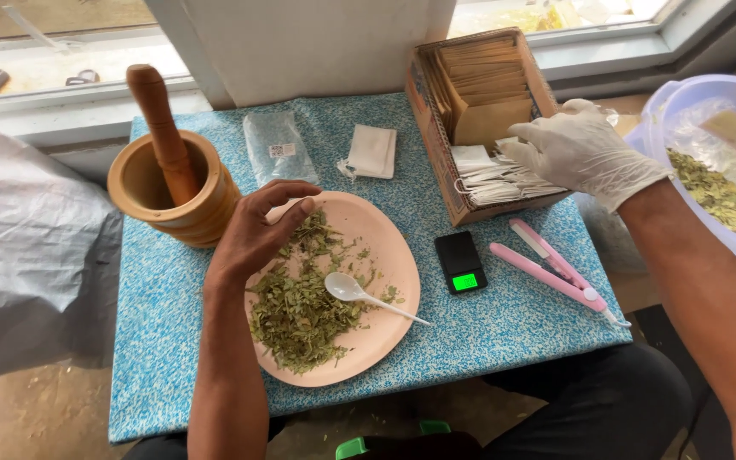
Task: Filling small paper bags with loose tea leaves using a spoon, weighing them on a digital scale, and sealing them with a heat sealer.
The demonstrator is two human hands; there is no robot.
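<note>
While right hand [579,149] reaches open into cardboard box [480,119], left hand [259,228] cupped over plate [385,255], fingertips hidden.

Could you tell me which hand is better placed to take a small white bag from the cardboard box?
Right. The gloved right hand is already over the white bags in the cardboard box; the bare left hand rests at the plate of dried leaves.

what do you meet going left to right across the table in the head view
wooden mortar with pestle → left hand → pink plate of dried leaves → white spoon → small black scale → pink sealer tool → gloved right hand → plastic bowl of leaves
</note>
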